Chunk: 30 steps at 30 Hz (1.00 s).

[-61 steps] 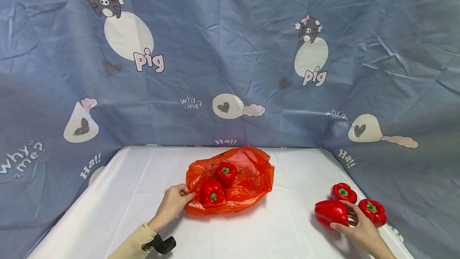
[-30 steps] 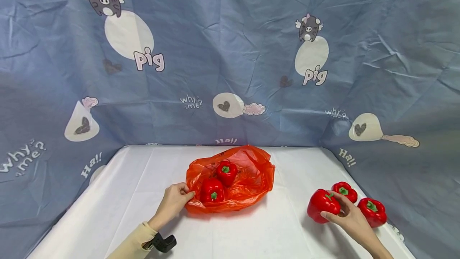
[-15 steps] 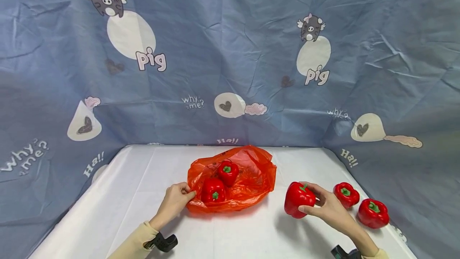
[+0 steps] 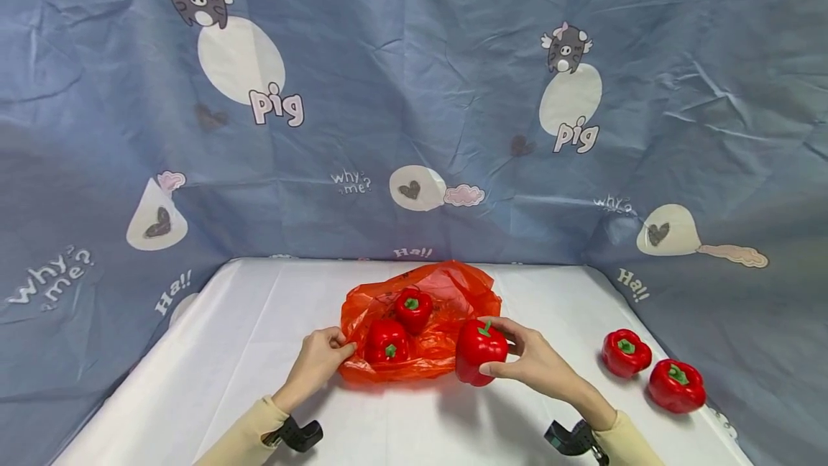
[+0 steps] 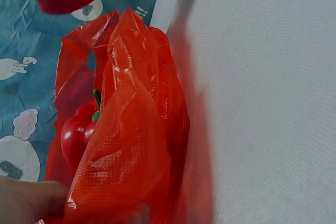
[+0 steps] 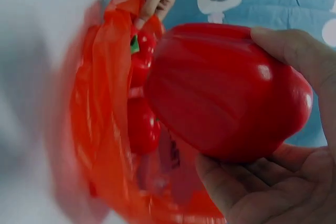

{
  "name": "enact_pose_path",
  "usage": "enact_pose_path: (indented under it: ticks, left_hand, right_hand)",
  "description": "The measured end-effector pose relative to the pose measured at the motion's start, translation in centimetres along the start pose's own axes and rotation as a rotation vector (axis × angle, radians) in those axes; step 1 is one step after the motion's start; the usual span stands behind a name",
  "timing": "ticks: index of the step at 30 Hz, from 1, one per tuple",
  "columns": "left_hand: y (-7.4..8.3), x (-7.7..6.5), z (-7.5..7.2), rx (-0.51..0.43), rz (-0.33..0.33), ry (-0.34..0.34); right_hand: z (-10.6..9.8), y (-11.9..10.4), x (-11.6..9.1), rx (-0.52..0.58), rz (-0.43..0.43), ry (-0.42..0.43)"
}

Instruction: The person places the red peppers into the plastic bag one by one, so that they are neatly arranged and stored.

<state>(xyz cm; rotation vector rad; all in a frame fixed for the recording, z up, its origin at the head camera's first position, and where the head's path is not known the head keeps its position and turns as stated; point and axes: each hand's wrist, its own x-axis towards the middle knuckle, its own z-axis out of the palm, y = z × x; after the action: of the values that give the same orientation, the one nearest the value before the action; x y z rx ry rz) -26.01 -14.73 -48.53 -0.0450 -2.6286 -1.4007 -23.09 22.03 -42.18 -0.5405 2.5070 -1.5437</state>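
Observation:
A red plastic bag (image 4: 432, 362) lies spread with its mouth open at mid-table, two red bell peppers (image 4: 387, 341) inside it. My left hand (image 4: 317, 359) pinches the bag's left edge between thumb and fingers; the left wrist view shows the thumb (image 5: 37, 198) on the film. My right hand (image 4: 527, 359) grips a third red bell pepper (image 4: 477, 354), thumb on one side and fingers on the other. That pepper is raised above the table, its shadow below it, and overlaps the bag's right front edge in the head view.
Two more red bell peppers (image 4: 626, 353) stand on the white-covered table (image 4: 272, 308) at the right, near its edge. A blue printed curtain (image 4: 362, 92) encloses the back and both sides. Each wrist wears a black band.
My right hand has picked up a bell pepper from the group at the right and carried it leftward to the bag. My left hand keeps its pinch on the bag's edge.

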Motion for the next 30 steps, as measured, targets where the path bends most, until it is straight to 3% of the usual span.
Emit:
enact_pose_path:
  ticks: [11,15,21,30]
  left_hand:
    - [0.0,0.1,0.2,0.005,0.008,0.004]
    - [-0.2,0.1,0.2,0.008,0.002,0.002]
    - [-0.1,0.0,0.1,0.014,0.001,0.003]
    - [0.0,0.0,0.2,0.018,0.021,0.009]
  right_hand:
    - [2.6,-1.1,4.4,-0.085,-0.057,0.126]
    - [3.4,-0.6,5.7,-0.069,-0.057,0.17]
    - [4.1,0.6,7.6,-0.131,-0.071,0.267]
    - [4.3,2.1,9.2,-0.193,-0.072,0.286]
